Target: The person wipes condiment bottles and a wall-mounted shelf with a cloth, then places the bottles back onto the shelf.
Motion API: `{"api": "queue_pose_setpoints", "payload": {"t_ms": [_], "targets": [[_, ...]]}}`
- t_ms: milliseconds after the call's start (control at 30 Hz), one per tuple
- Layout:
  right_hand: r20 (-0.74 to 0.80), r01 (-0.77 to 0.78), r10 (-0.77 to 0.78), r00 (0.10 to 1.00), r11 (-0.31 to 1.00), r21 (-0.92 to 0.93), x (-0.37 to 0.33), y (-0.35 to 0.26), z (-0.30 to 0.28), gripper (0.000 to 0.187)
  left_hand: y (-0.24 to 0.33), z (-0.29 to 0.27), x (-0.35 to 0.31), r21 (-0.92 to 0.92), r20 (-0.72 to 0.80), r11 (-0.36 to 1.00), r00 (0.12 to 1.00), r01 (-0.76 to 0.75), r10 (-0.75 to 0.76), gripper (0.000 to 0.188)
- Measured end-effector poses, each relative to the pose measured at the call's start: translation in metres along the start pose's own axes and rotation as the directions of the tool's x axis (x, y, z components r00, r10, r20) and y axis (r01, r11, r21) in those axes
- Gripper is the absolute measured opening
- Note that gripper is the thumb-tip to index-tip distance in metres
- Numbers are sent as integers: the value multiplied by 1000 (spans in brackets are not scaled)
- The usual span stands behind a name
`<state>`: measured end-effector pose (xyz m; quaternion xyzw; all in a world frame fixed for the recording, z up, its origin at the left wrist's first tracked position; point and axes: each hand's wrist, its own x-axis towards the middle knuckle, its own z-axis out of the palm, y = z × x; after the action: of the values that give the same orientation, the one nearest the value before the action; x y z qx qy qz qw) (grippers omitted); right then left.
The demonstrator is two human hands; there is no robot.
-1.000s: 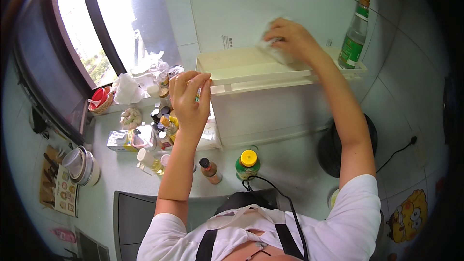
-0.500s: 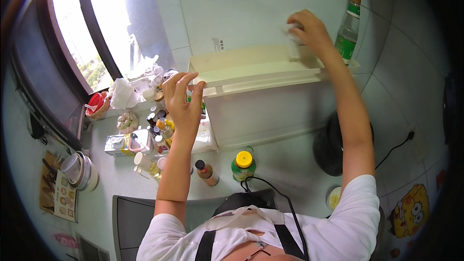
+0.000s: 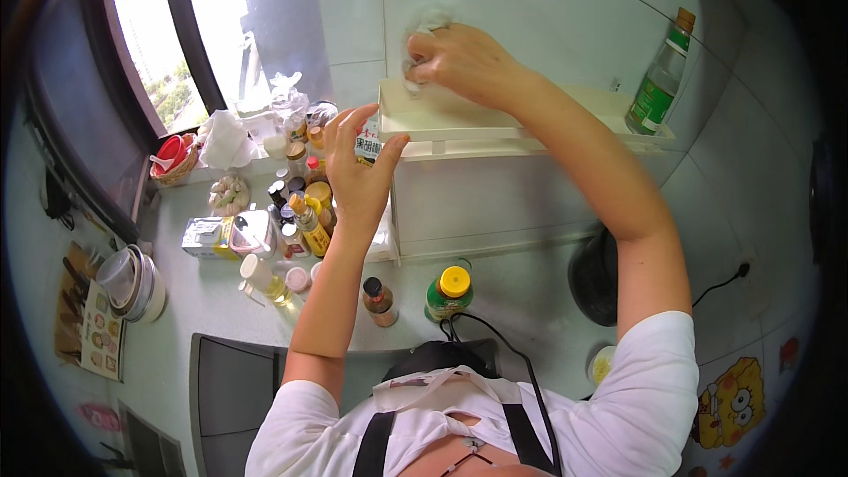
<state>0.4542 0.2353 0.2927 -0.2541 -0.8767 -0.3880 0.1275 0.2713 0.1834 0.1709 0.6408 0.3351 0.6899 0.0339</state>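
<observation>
My right hand (image 3: 464,62) is closed around a crumpled white tissue or cloth (image 3: 433,18), slightly blurred. It reaches over the left part of a narrow cream shelf with raised edges (image 3: 495,134), close to the tiled wall. My left hand (image 3: 355,159) grips the left end of that shelf, thumb on the front edge and fingers curved by the corner. At the shelf's right end stands a clear bottle with a green label and brown cap (image 3: 655,88), leaning slightly in view.
Many condiment bottles (image 3: 309,221) crowd the counter left of my left forearm. A yellow-lidded green jar (image 3: 449,293) and a dark-capped bottle (image 3: 379,300) stand nearer me. A black rounded container (image 3: 594,278) sits at right; a black cable (image 3: 508,340) hangs before me.
My right hand has swept left along the shelf with the white tissue or cloth. My left hand stays at the shelf's left end. The whole view has shifted slightly.
</observation>
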Motion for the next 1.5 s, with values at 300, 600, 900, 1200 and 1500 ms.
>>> {"api": "queue_pose_setpoints", "payload": {"t_ms": [300,600,900,1200,1500], "targets": [[-96,-17,21,995,999,37,-42,18,-2,18,-4,3,-1,13,-13,999,999,-38,38,39],[-261,3,0,965,1000,14,2,8,6,17,-2,2,-2,-9,2,1000,1000,-8,8,39],[-314,-79,132,940,981,175,34,19,-6,25,-4,2,-9,-88,24,994,998,66,-64,46],[71,-192,179,981,888,417,5,-8,2,25,-4,6,-10,-304,72,908,958,287,-278,43],[506,-349,-68,860,644,681,-4,-6,15,36,-10,10,-13,-437,111,840,946,323,-305,38]]}}
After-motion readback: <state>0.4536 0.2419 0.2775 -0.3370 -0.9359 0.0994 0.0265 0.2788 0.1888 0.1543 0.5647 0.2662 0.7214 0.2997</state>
